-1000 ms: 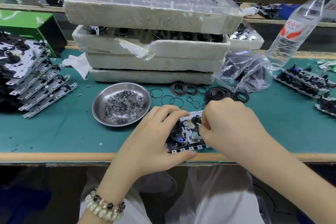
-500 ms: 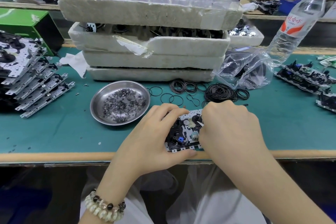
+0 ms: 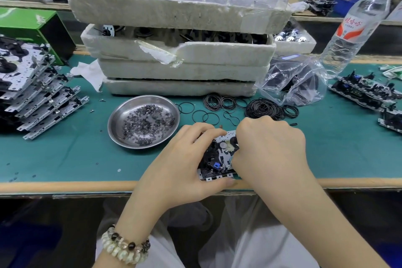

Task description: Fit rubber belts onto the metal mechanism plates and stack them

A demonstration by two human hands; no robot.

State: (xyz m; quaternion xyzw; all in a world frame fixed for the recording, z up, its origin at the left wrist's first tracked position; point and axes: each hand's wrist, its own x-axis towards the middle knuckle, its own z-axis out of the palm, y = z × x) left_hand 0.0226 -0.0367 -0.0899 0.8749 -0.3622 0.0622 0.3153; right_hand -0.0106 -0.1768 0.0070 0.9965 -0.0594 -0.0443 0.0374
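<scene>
A metal mechanism plate with black parts and a small blue piece lies at the table's near edge. My left hand grips it from the left, thumb under its front edge. My right hand covers its right side, fingertips pinched at the pulley area; what they hold is hidden. A heap of black rubber belts and a few loose belts lie just behind the plate. A slanted stack of plates rests at the far left.
A steel dish of small washers sits left of the plate. Stacked foam trays fill the middle back. A plastic bag, a water bottle and more mechanisms are at the right. A green box stands back left.
Both hands stay on the plate. My right hand has shifted slightly down and over its right side; the fingertips keep working at the pulley.
</scene>
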